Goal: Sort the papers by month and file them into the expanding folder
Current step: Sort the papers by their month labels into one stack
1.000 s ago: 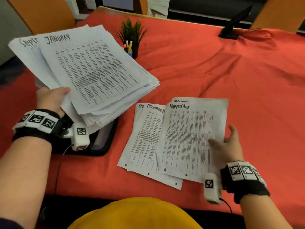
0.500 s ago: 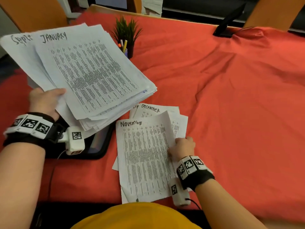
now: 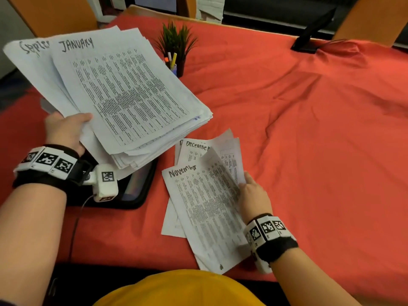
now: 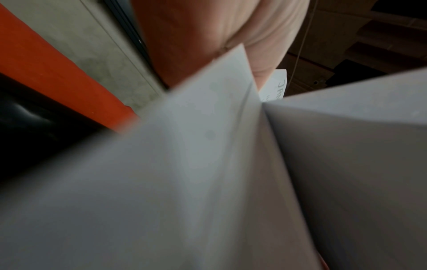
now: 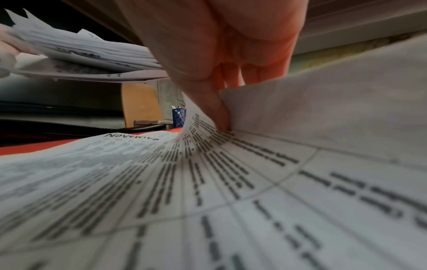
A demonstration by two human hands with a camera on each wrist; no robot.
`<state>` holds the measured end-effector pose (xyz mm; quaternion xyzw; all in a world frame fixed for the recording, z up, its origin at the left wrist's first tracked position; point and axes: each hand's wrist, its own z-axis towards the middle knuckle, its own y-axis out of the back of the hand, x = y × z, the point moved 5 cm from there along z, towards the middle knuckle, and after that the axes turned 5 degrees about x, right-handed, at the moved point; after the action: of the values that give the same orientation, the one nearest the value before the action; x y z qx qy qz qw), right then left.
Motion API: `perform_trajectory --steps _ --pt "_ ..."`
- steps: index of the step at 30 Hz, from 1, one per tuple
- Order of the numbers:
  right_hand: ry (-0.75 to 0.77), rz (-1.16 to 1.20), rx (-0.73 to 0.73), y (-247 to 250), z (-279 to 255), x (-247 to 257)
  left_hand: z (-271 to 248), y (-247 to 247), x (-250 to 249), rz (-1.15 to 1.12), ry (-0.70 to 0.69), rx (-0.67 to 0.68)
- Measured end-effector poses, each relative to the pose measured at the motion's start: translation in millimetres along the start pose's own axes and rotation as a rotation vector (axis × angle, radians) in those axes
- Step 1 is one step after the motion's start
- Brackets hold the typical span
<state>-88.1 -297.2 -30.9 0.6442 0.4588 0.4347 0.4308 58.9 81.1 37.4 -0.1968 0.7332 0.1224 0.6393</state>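
Observation:
My left hand [image 3: 66, 129] grips a thick stack of printed papers [image 3: 123, 93] above the table's left side; the top sheet reads JANUARY, and a September sheet pokes out behind. The left wrist view shows only blurred sheet undersides [image 4: 208, 164]. My right hand [image 3: 251, 191] pinches the right edge of the November sheet [image 3: 205, 213], which curls up under the fingers [image 5: 217, 109]. Beneath it lie the December sheets [image 3: 196, 149] on the red cloth. The black expanding folder [image 3: 136, 191] lies flat under the held stack, mostly hidden.
A small potted plant [image 3: 176, 40] and a blue pen cup [image 5: 179, 117] stand at the table's back. A dark tablet stand [image 3: 309, 38] sits far right. Orange chairs [image 3: 50, 14] line the far side. Wrinkled red cloth [image 3: 309, 151] covers the table.
My right hand dragged the November sheet leftward over the December pile, then lifted and curled its right edge. The left hand keeps holding the big stack almost still.

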Motion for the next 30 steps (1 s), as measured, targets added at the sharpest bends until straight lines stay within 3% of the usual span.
perform_trajectory --steps 5,8,16,18,21,24,28,30 --pt "0.164 -0.141 -0.037 -8 0 8 4 5 2 0.012 -0.02 0.005" --pt "0.238 -0.02 0.001 -9 -2 19 4 3 3 -0.006 -0.021 0.021" --pt "-0.255 0.567 -0.255 54 50 -56 -2 -12 -11 -0.006 -0.04 0.041" --pt "-0.345 0.636 -0.198 56 63 -77 -3 -15 -13 0.001 -0.043 0.049" --pt "-0.323 0.711 -0.035 45 70 -82 -7 -21 -14 -0.005 -0.054 0.072" --pt "-0.302 0.654 0.058 22 61 -67 -11 -27 -7 -0.001 -0.033 0.108" --pt "-0.341 0.239 0.174 -15 35 -36 -19 -33 7 0.008 0.0 0.151" --pt "-0.303 0.153 0.191 -22 26 -20 -22 -33 13 0.007 -0.002 0.16"
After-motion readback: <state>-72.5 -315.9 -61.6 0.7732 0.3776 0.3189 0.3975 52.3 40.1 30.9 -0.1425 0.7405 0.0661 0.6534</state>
